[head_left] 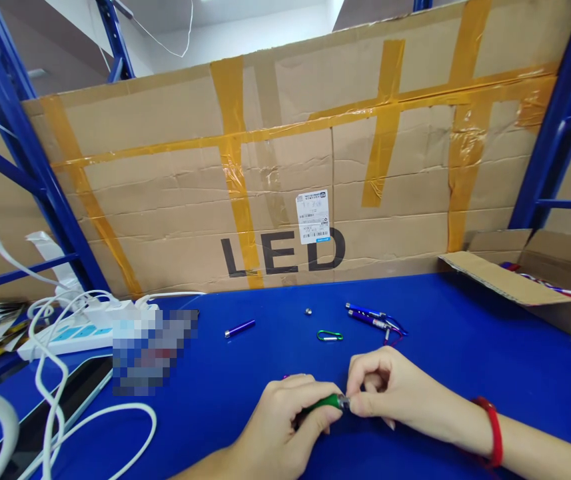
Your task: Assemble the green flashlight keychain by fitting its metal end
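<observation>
My left hand (285, 417) is closed around a small green cylinder, a pen-sized torch (329, 402), low in the middle of the blue table (465, 347). My right hand (382, 387), with a red band on its wrist, pinches the silvery end of that green torch with thumb and forefinger. Farther back on the table lie a purple tube (240, 329), a green carabiner clip (330, 335), a tiny silver piece (308, 311) and two blue pen torches (371, 317) with cords.
A taped cardboard sheet marked LED (285, 167) stands behind the table. An open cardboard box (530, 277) sits at the right. At the left lie a white power strip (80, 327), looping white cables (55, 400) and a dark tablet (60, 400). Blue rack posts (25, 133) flank the table.
</observation>
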Tool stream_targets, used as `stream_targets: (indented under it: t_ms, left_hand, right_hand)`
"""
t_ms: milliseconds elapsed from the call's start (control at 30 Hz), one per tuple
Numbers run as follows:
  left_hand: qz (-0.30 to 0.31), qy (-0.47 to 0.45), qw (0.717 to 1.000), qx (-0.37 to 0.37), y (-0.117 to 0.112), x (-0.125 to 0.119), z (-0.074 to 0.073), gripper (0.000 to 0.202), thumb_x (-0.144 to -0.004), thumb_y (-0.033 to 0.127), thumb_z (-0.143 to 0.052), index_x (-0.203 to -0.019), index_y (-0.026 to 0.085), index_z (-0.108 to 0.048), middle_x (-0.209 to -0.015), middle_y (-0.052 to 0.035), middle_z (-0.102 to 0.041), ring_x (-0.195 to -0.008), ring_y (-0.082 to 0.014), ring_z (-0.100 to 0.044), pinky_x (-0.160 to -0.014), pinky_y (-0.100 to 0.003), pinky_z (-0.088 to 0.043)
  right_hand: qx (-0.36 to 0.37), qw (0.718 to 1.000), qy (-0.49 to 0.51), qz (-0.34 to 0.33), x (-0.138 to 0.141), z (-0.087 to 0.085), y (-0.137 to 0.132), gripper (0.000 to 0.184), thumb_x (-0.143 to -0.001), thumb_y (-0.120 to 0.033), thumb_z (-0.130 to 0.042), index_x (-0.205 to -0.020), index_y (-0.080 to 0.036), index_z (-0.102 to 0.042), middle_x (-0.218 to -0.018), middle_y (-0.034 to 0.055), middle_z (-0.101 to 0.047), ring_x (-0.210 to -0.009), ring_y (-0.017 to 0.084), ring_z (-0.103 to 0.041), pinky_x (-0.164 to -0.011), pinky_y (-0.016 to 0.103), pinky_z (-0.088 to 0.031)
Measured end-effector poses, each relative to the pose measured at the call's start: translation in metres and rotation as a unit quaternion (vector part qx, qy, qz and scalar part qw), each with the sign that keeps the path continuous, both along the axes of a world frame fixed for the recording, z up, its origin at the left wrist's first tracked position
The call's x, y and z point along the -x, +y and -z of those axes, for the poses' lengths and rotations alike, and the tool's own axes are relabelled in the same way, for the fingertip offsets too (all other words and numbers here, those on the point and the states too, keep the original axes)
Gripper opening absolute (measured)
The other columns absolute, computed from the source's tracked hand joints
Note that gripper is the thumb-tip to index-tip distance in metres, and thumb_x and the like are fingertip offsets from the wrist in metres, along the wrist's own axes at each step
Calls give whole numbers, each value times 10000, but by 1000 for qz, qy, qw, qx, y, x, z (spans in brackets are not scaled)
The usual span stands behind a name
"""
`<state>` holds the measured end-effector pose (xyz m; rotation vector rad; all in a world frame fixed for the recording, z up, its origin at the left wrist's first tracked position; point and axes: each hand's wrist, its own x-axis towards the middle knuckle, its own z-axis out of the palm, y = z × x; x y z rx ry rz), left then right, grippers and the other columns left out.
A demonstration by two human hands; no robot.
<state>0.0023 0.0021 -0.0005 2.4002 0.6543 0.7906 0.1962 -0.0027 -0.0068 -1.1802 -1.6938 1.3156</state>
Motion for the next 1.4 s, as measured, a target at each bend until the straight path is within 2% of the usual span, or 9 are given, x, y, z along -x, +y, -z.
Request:
stream_targets:
  t_ms: [133,267,433,633,800,933,1133,1400]
  left_hand:
    - [14,-7,1000,-2,1,0,0,246,-899,216,-394,-809,161,-616,-612,4,-579,-610,-110,-494,-653,-185,-383]
    - [7,-5,1000,7,1,0,0,252,-904,225,-399,-877,167,-643,-639,-1,-572,-605,-107,-489,-626,-183,-389]
    - [50,-30,998,14,-2,2,-1,242,-891,175,-438,-946,208,-672,-782,-8,-649,-677,-97,-532,-694,-176,-411]
    - [65,-68,995,-16,-4,4,4,226,-857,131,-486,-974,184,-671,-757,-29,-652,-656,-100,-563,-646,-170,-444]
    - [62,-78,990,-100,-4,4,8,278,-822,69,-516,-1038,188,-645,-755,-31,-670,-654,-109,-583,-648,-193,-452]
    - [58,-73,984,-152,-3,4,10,308,-827,65,-496,-1076,193,-624,-741,-32,-675,-627,-118,-584,-606,-212,-448]
    - [54,-59,983,-165,-1,3,9,268,-839,104,-486,-1044,174,-645,-717,-47,-665,-617,-122,-589,-603,-216,-452]
    - [37,-69,980,-185,0,3,7,258,-865,153,-466,-1047,188,-646,-698,-37,-660,-603,-114,-588,-619,-210,-455]
  right_hand:
    - [23,1000,-1,-22,-1,0,0,348,-575,-423,-750,-585,-112,-593,-385,-63,-429,-326,22,-349,-343,136,-232]
    - [22,999,4,-29,-1,-1,-2,331,-595,-416,-738,-598,-111,-612,-453,-37,-501,-360,31,-389,-359,138,-297]
    - [36,995,-1,-92,-1,-6,-8,296,-665,-414,-688,-673,-118,-677,-596,17,-610,-491,66,-501,-440,151,-387]
    - [39,992,3,-122,0,-6,-13,325,-738,-429,-621,-768,-116,-703,-638,32,-629,-501,65,-516,-482,163,-416]
    - [50,991,18,-121,2,-5,-17,305,-720,-408,-656,-779,-113,-706,-673,44,-641,-539,72,-535,-502,161,-421]
    - [45,992,8,-114,3,-5,-18,361,-718,-460,-640,-785,-112,-709,-691,59,-643,-529,76,-534,-492,169,-416]
    - [49,993,-4,-105,5,-8,-20,370,-706,-472,-645,-740,-109,-709,-604,41,-606,-481,68,-494,-482,168,-391]
    - [36,989,12,-144,6,-10,-21,480,-763,-534,-555,-707,-76,-684,-580,50,-584,-453,58,-454,-480,170,-350]
